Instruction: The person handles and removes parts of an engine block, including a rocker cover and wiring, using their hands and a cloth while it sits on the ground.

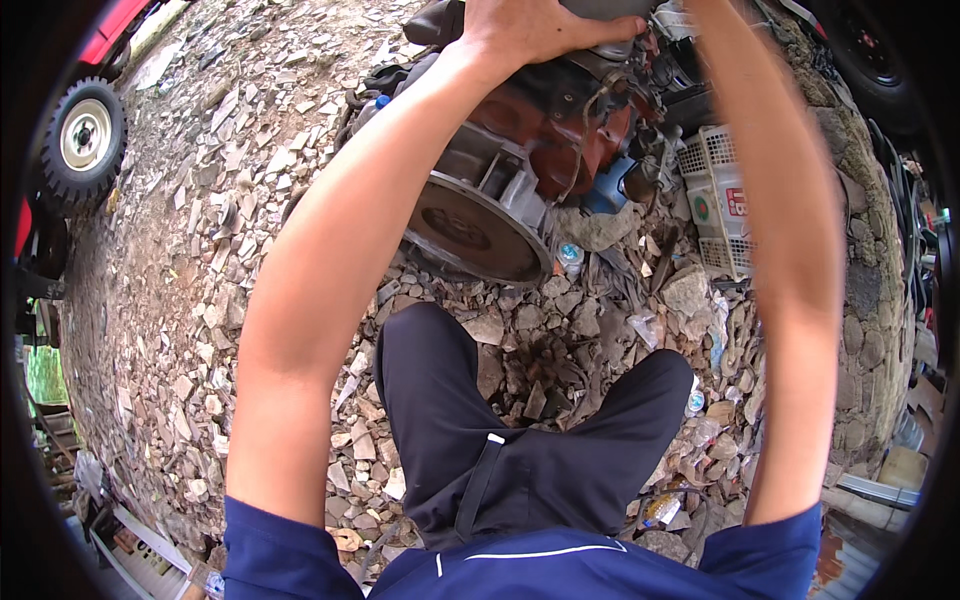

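My left hand (545,30) reaches onto the top of a greasy engine (570,140), its thumb spread over a grey metal part (618,50); its other fingers are cut off by the top edge. My right hand (700,8) is at the top edge, right of the left one, blurred and mostly out of frame, so its fingers cannot be made out. The engine lies on rubble, with a large round metal housing and disc (470,235) facing me, a reddish body and a blue cylindrical part (610,185) on its right side.
Rubble ground (180,300) surrounds me. A white plastic crate (712,195) sits right of the engine. A red vehicle with a wheel (85,135) is at the far left; a dark tyre (865,50) is top right. A rough stone edge (865,330) and assorted scrap run along the right.
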